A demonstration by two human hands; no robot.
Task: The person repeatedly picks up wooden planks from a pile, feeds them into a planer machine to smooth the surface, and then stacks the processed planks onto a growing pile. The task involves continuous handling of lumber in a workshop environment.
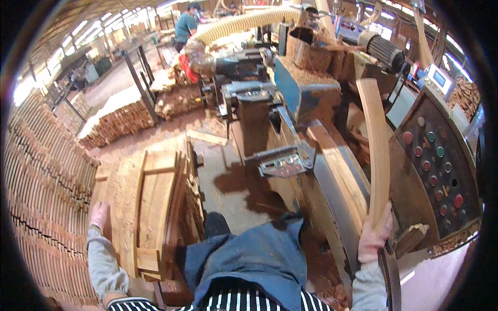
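My right hand (374,239), in a pale pinkish glove, is closed round the lower end of a curved wooden slat (376,140). The slat stands up from the hand, over the right side of the machine bed. My left hand (99,214), gloved alike, touches the left edge of a stack of wooden boards (124,207); its fingertips are too small to show whether they grip a board. Beneath the raised slat, another wooden piece (342,179) lies lengthwise in the machine's metal channel (332,199).
A tall wall of stacked slats (46,217) rises at the far left. Ahead stands a sawdust-covered blue machine housing (306,93) with a ribbed hose (249,25) above. A button panel (436,166) flanks my right side. Another person (185,28) is in the background.
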